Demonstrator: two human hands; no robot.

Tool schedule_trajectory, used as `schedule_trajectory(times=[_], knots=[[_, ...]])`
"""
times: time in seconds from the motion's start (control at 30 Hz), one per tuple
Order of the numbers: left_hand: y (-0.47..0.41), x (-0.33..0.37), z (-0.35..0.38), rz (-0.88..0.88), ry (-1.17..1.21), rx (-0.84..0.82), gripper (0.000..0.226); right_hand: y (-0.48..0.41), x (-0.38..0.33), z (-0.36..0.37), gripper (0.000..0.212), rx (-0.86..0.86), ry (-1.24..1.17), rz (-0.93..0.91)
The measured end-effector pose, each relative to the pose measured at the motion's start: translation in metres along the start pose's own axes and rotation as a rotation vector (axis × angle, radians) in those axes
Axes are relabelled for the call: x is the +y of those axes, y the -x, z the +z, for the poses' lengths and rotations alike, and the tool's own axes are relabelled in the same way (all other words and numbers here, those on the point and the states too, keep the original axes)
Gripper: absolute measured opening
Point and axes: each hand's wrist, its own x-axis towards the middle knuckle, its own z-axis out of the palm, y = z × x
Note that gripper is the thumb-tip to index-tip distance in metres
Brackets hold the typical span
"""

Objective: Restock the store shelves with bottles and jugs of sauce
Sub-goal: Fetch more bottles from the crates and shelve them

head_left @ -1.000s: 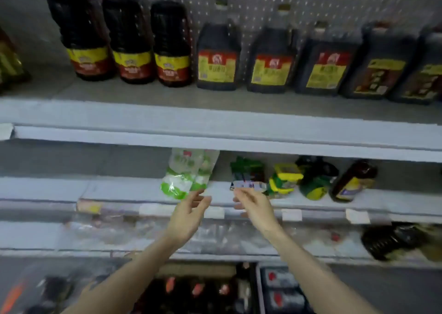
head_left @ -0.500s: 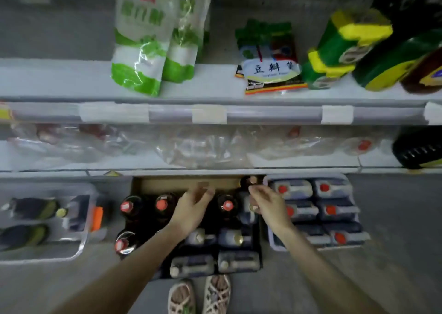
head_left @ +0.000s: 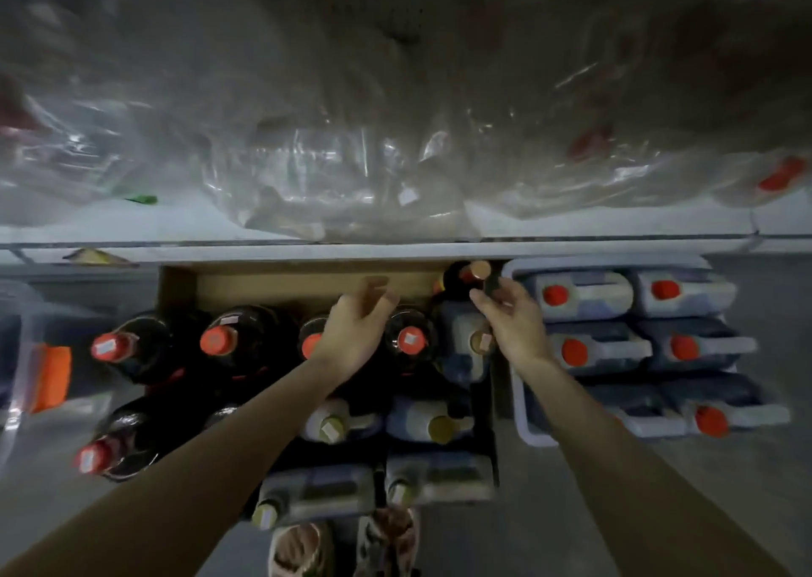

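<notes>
Now fetching stock: left hand [head_left: 356, 334] loose, empty above the box [head_left: 285, 287]; right hand [head_left: 514, 317] at a bottle [head_left: 459, 277], grip unclear; next, clasp its neck.

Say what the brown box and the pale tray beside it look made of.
Brown box: likely cardboard; matte tan inner wall with a folded flap at the left end. Pale tray: probably moulded plastic; smooth, faintly glossy, rounded rim.
</notes>
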Motion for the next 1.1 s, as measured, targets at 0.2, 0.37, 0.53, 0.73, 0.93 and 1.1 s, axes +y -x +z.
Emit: schedule_trajectory(times=[0.2,0.37,0.53,0.73,0.93,1.1], knots=[[-0.056,-0.024,0.014,0.124,0.008,0.018,0.027,-0.069,0.026,0.011,0.036,-0.003,0.121,-0.110],[-0.078,-0.038,0.018,0.148,0.025,-0.007,0.032,-0.091,0.039,0.023,0.027,0.003,0.096,-0.170],[-0.080,-0.036,0.016,0.147,0.036,-0.006,0.029,-0.095,0.040,0.022,0.021,0.039,0.059,-0.200],[-0.046,-0.006,0.000,0.132,0.060,-0.018,0.030,-0.054,-0.003,0.003,0.020,0.031,-0.003,-0.242],[0.027,0.069,-0.028,0.167,0.063,-0.045,0.029,0.023,-0.101,-0.033,0.017,-0.006,-0.065,-0.280],[0.101,0.162,-0.070,0.254,0.039,-0.042,0.028,0.109,-0.213,-0.076,0.011,-0.040,-0.073,-0.366]])
